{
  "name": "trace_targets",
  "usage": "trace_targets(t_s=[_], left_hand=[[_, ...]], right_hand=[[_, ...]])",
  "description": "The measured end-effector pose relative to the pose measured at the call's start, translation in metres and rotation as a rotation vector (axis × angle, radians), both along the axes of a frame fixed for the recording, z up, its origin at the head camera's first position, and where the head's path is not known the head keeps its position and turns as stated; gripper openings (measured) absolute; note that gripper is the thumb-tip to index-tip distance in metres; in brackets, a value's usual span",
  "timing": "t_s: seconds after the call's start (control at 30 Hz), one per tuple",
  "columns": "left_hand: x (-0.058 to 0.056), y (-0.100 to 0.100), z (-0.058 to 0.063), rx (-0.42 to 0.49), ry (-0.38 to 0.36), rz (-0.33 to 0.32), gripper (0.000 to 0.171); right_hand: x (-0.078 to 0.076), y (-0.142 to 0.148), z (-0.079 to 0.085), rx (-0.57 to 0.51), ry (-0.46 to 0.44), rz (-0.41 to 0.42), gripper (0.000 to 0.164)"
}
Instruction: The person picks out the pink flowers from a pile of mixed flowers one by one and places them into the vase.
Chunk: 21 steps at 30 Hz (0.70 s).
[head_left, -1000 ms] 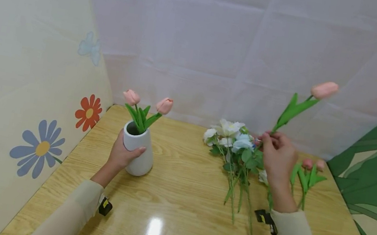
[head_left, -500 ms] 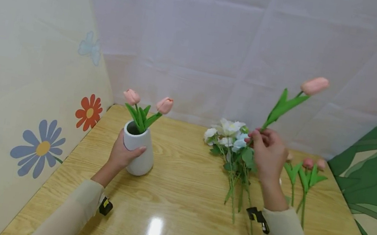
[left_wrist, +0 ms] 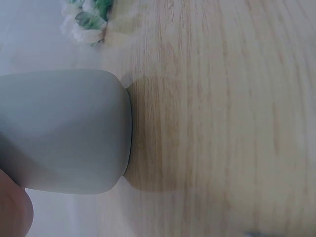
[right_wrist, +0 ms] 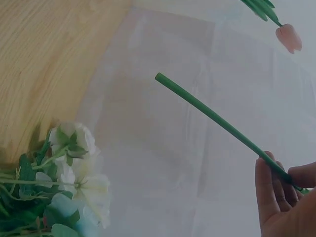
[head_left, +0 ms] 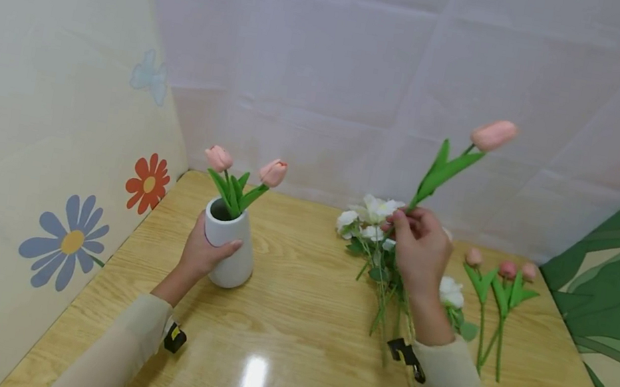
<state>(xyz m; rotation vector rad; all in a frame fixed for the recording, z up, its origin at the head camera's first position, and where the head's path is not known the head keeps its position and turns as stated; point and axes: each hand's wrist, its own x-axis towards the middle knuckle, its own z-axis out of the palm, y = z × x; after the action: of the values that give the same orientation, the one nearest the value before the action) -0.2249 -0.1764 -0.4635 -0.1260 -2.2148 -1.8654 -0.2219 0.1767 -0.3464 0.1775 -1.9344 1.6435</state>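
On the left of the table a white vase [head_left: 232,262] holds two pink tulips [head_left: 273,173], their green leaves spreading at its mouth. My left hand [head_left: 202,249] grips the vase around its side, thumb across the front. In the left wrist view the vase base [left_wrist: 74,128] stands on the wood. My right hand [head_left: 423,249] pinches a single pink tulip [head_left: 493,136] by its stem, up off the table with the bloom leaning right. The right wrist view shows the bare stem [right_wrist: 212,116] sticking out past the fingers [right_wrist: 269,192].
White and pale flowers [head_left: 375,212] with long stems lie beneath and beside my right hand. Several pink tulips [head_left: 507,271] lie farther right on the wooden table [head_left: 289,325]. A white cloth [head_left: 317,73] hangs behind, and printed panels stand at both sides.
My right hand has moved left with the tulip, passing over the pale flowers and uncovering the tulips and a white flower on the right. The left hand and vase stay in place.
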Motion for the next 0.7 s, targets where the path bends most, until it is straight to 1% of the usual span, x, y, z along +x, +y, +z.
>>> trace_targets(t_s=[0.13, 0.33, 0.5, 0.7], left_hand=[[0.000, 0.000, 0.000, 0.003, 0.005, -0.004, 0.088], [-0.001, 0.000, 0.000, -0.003, -0.006, -0.002, 0.087], [-0.002, -0.001, -0.001, 0.005, -0.016, -0.003, 0.087], [-0.001, 0.000, 0.000, 0.008, -0.008, -0.006, 0.088]], right_hand=[[0.002, -0.008, 0.002, 0.008, 0.009, 0.015, 0.017], [0.005, -0.020, 0.005, 0.050, 0.000, 0.027, 0.018], [0.006, -0.030, 0.006, 0.024, 0.020, 0.081, 0.017], [0.006, -0.041, 0.009, 0.002, 0.067, 0.117, 0.013]])
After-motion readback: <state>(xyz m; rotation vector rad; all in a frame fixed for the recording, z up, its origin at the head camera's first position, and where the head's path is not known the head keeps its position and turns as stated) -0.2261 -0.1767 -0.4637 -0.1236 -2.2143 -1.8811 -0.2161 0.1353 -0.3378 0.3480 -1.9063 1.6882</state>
